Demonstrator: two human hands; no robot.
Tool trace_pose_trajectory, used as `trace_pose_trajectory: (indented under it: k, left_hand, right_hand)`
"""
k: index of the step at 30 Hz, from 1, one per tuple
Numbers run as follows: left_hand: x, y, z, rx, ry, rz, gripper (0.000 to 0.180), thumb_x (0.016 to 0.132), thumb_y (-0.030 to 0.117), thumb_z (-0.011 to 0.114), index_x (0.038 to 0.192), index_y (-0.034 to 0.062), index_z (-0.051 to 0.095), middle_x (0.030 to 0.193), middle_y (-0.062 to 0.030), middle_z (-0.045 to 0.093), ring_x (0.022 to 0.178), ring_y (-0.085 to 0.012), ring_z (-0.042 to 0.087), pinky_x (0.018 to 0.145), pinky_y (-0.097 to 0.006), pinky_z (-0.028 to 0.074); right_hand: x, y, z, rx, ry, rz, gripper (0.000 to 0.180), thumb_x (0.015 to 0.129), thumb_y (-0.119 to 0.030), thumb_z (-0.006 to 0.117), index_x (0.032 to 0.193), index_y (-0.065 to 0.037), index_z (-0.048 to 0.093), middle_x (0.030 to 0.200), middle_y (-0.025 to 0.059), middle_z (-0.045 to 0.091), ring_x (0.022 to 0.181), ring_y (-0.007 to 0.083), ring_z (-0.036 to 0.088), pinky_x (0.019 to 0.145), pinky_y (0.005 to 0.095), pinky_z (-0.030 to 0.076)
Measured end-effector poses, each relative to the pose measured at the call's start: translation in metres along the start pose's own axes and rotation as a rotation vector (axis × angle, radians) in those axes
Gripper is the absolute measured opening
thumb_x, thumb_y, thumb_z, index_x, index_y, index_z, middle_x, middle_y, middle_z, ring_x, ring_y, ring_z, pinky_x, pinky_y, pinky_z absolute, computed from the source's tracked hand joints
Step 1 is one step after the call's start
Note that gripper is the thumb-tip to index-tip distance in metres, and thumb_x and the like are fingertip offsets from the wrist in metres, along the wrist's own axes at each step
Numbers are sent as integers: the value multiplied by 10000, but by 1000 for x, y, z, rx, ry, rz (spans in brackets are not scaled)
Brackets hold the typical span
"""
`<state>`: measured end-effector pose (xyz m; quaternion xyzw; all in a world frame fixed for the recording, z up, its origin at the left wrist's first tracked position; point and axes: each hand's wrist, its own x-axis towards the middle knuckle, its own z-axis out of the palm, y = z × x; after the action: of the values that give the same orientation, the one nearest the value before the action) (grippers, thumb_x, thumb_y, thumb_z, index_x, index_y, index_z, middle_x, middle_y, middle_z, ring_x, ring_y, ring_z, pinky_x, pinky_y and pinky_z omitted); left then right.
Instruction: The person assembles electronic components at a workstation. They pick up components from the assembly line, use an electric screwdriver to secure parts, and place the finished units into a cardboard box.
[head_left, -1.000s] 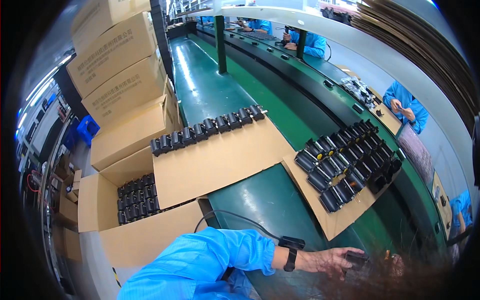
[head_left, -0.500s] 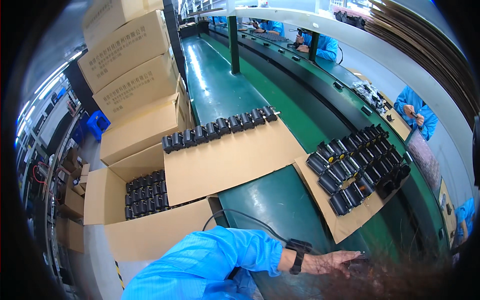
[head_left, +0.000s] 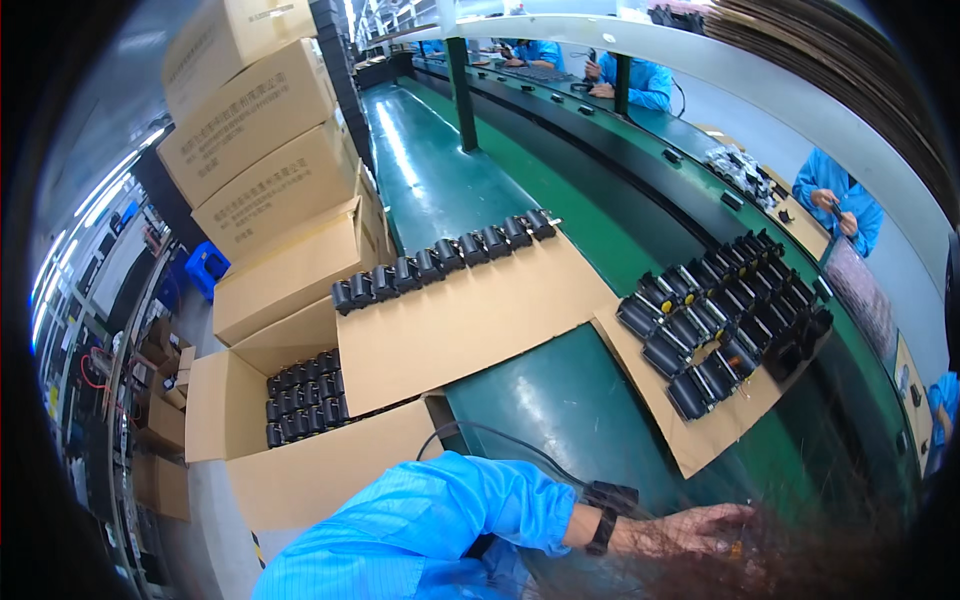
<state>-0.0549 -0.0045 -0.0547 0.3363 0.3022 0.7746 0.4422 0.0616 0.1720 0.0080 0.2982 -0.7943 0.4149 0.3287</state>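
My left hand (head_left: 690,528) reaches across the green bench from a blue sleeve, a black band and a dark block at its wrist. Its fingers curve over a dark thing with a small orange spot, too blurred and covered by hair to name. My right hand is out of view. Beyond my left hand, rows of black cylindrical parts (head_left: 690,390) with metal ends stand on a cardboard sheet (head_left: 690,450). A single row of similar black parts (head_left: 440,262) lines the far edge of another cardboard sheet (head_left: 470,330).
An open carton (head_left: 330,465) at the left holds more black parts. Behind it rises a stack of cartons (head_left: 260,180). A cable (head_left: 500,436) crosses the green bench (head_left: 530,400). Co-workers in blue (head_left: 838,205) sit along the far line, beyond a metal post (head_left: 459,95).
My left hand has shifted slightly right. The whole view has moved a little, so the cartons and sheets appear lower and further right. The rows of black parts look unchanged.
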Motion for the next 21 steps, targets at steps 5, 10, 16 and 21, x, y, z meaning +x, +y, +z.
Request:
trace_pose_trajectory:
  k: [5,10,16,21]
  left_hand:
    - [0,23,4,51,92,-146,703,1035,254,634,1621,86,283,1572,-74,422,1226,-145,549,931,-306,527]
    - [-12,45,-1,33,183,-150,642,1032,142,623,1599,89,329,1555,-91,414,1258,-147,555,938,-287,495]
    - [-3,41,10,49,140,-209,686,1005,84,624,1608,82,296,1569,-94,384,1343,-191,516,1019,-333,492]
    - [-6,34,12,77,137,-146,704,992,89,669,1599,70,312,1547,-97,412,1347,-192,524,1060,-335,464]
  right_hand:
    - [15,-34,26,-78,522,888,218,966,-115,644,1131,-20,539,995,78,634,770,126,630,529,218,484]
    - [27,-32,40,181,543,1001,207,981,-75,623,1165,-44,533,974,62,680,773,88,607,589,226,491]
    - [12,-31,24,131,494,932,247,968,-50,667,1179,-9,546,916,65,670,683,72,603,572,209,511]
    - [18,-33,33,214,460,966,229,985,-72,642,1176,-48,519,1001,87,692,744,96,620,614,232,504]
